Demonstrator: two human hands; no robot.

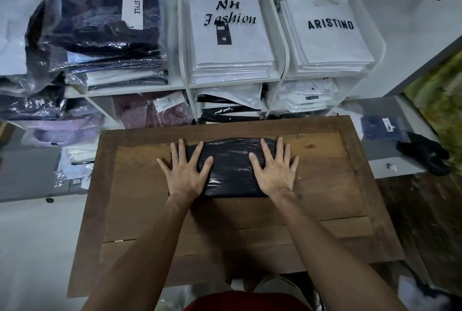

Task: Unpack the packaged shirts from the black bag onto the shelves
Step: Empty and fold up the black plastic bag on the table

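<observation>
Black plastic, glossy and folded into a flat rectangle, lies at the centre of the frame on the wooden table [235, 230]: this looks like the black bag [231, 168], pressed down and seemingly empty or nearly so, though what is inside cannot be told. Both hands lie flat on it with fingers straight and spread, gripping nothing. The left hand [186, 170] covers the bag's left end, its outer fingers spilling onto the wood; the right hand [275, 168] covers the right end in the same way. The bag's middle shows bare between the two thumbs, so it sits under the palms rather than inside any grasp. My reading is that the hands are smoothing or flattening it against the table, which would suit a bag already unpacked.

Across the upper half of the frame stands the white shelf unit [186, 80]. Its top centre bay holds a stack of white packaged shirts marked NH Fashion [231, 35], its top right bay a stack marked ARISTINO [327, 33]. At upper left, dark shirts in clear plastic [105, 25] are heaped higher and less squarely. Lower bays hold more packages. Sorting by brand seems the reason for the separate bays.
</observation>
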